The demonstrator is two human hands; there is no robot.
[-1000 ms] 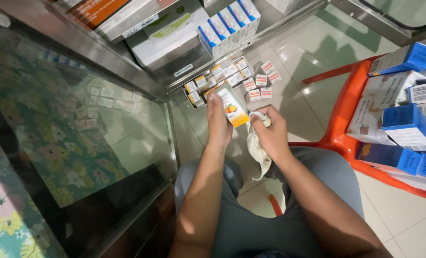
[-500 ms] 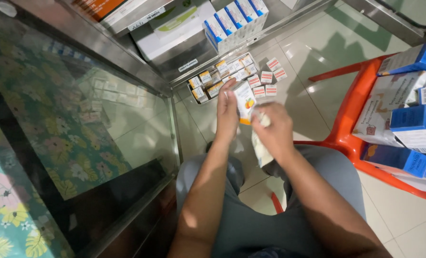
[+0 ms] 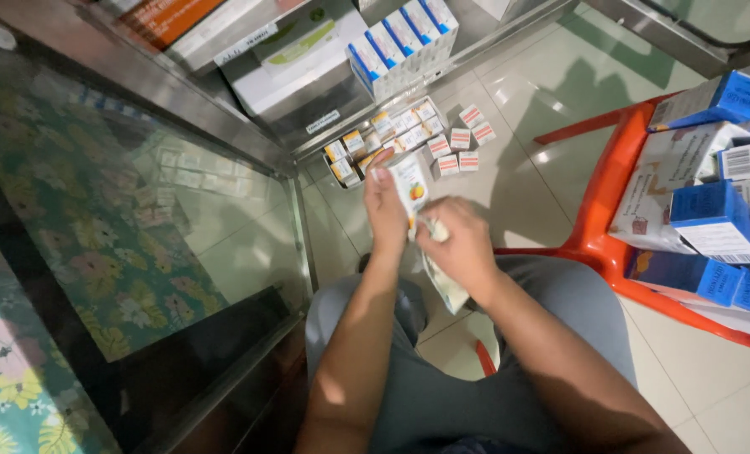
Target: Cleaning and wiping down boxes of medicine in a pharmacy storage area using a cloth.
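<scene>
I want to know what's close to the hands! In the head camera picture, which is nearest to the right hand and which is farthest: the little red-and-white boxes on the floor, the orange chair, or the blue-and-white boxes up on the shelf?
From the right hand:
1. Orange chair, just to its right.
2. Red-and-white boxes, on the floor ahead.
3. Blue-and-white boxes, farthest, on the shelf.
</scene>
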